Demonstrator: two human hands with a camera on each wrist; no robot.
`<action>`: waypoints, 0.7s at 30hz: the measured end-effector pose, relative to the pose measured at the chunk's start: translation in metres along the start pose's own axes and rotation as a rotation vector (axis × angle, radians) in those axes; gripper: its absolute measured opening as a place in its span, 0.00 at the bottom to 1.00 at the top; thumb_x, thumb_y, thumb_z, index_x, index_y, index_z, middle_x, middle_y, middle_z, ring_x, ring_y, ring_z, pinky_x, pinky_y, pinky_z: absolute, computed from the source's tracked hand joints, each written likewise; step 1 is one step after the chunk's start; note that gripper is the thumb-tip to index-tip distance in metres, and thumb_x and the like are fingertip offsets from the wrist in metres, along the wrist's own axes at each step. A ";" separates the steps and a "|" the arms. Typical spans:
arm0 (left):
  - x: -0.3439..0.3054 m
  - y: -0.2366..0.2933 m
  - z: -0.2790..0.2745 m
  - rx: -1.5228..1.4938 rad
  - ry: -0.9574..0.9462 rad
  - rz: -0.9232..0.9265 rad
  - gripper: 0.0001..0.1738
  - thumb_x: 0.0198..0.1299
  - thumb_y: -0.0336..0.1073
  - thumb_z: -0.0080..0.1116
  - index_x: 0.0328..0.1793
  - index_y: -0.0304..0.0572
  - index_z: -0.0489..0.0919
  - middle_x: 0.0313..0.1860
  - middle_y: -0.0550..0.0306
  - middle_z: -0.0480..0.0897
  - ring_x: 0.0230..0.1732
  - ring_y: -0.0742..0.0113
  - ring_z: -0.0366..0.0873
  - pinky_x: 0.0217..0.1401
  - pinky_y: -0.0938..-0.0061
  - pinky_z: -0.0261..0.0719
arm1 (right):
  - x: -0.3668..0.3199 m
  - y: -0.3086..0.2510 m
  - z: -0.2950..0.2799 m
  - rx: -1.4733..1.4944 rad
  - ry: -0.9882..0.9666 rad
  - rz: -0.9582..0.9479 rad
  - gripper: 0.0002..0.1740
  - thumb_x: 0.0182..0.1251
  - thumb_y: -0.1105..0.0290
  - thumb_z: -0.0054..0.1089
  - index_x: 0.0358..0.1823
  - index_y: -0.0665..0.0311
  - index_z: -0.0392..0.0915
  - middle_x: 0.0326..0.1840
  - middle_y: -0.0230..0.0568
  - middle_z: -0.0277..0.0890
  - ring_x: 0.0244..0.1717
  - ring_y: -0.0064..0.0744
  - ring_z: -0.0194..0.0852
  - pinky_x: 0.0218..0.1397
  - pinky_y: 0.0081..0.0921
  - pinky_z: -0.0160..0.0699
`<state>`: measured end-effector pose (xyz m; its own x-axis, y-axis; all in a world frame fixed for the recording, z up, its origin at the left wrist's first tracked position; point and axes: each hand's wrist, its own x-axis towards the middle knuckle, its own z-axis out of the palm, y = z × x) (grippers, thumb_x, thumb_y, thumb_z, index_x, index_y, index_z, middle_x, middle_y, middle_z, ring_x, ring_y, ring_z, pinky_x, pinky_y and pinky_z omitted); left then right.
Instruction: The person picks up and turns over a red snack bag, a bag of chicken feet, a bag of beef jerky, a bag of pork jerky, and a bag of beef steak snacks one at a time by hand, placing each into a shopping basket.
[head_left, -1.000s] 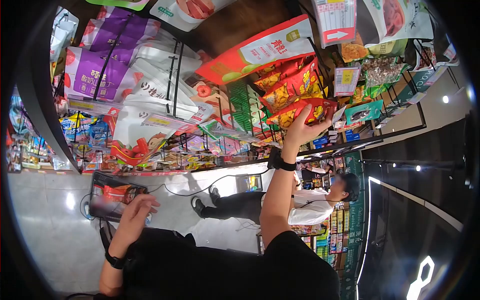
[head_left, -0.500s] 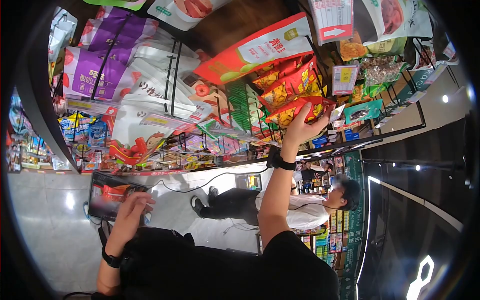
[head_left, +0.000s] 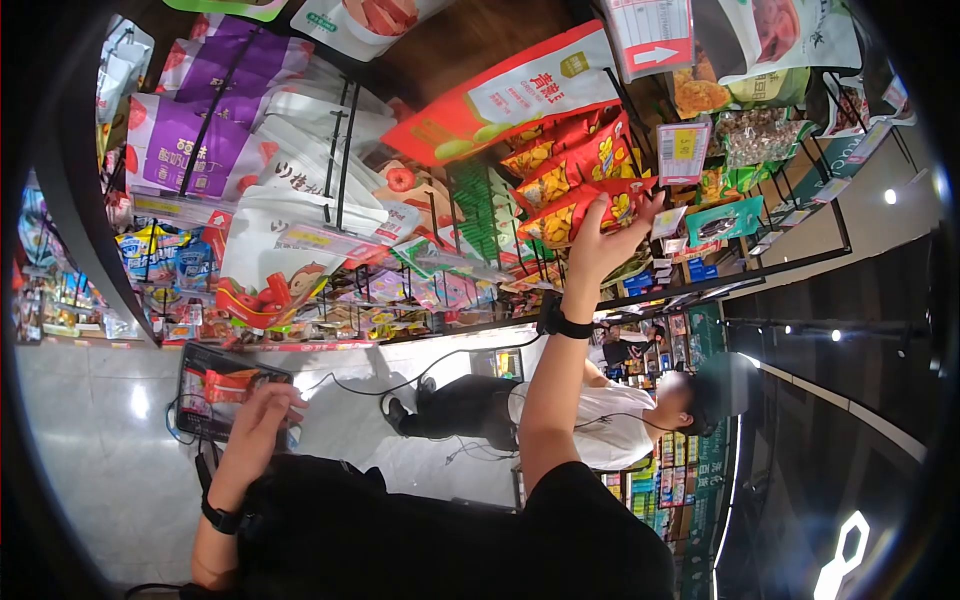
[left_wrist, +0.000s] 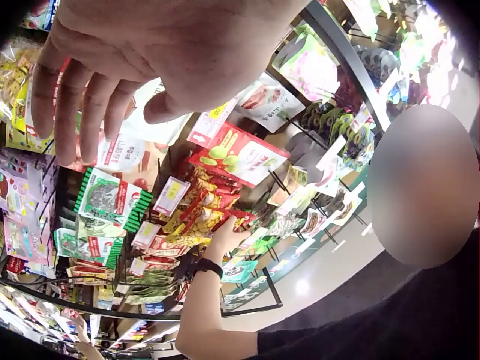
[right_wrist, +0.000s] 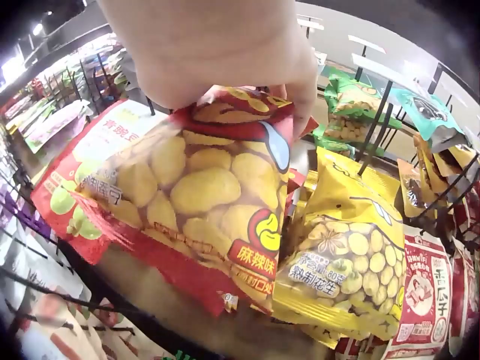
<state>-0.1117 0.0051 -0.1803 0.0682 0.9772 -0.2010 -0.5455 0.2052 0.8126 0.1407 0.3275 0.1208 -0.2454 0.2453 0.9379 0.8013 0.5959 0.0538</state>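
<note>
My right hand (head_left: pixel 604 246) grips the top edge of a red bag of peanuts (right_wrist: pixel 214 187), its fingertips partly hidden behind the bag. In the right wrist view the bag hangs face-on, with nuts and a yellow cartoon printed on it. More red peanut bags (head_left: pixel 570 170) hang right beside it on the rack. A yellow peanut bag (right_wrist: pixel 345 255) stands at its side in the right wrist view. My left hand (head_left: pixel 264 425) is held low in front of my body, fingers loosely extended and holding nothing. In the left wrist view the left hand (left_wrist: pixel 157 52) covers the top.
A dark basket (head_left: pixel 195 360) with a red packet (head_left: pixel 230 385) inside sits low beside my left hand. Snack bags hang on black rack hooks, including a red green-pea bag (head_left: pixel 510 95) and purple bags (head_left: pixel 195 140). A person (head_left: pixel 600 425) stands nearby. A cable (head_left: pixel 375 382) crosses behind.
My right hand has moved the red peanut bag slightly toward the other red bags on the rack. The left hand stays nearly still. The standing person has shifted a little.
</note>
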 end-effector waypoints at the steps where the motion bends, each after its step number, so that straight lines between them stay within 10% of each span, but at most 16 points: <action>1: -0.001 -0.001 0.000 -0.005 0.002 0.005 0.17 0.80 0.44 0.49 0.59 0.40 0.79 0.49 0.59 0.85 0.47 0.71 0.82 0.51 0.76 0.75 | 0.002 0.002 0.002 -0.069 -0.020 -0.066 0.40 0.71 0.67 0.65 0.81 0.71 0.59 0.74 0.60 0.67 0.73 0.53 0.67 0.77 0.43 0.61; 21: -0.018 0.007 0.026 0.096 0.016 0.025 0.16 0.80 0.38 0.46 0.61 0.38 0.78 0.51 0.55 0.86 0.47 0.69 0.84 0.52 0.75 0.80 | 0.018 0.015 0.027 -0.026 -0.253 0.018 0.38 0.75 0.57 0.59 0.79 0.70 0.60 0.80 0.74 0.52 0.80 0.72 0.48 0.82 0.56 0.48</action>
<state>-0.0949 -0.0094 -0.1566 0.0416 0.9812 -0.1884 -0.4642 0.1860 0.8660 0.1333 0.3617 0.1296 -0.3576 0.4413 0.8231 0.8197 0.5705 0.0503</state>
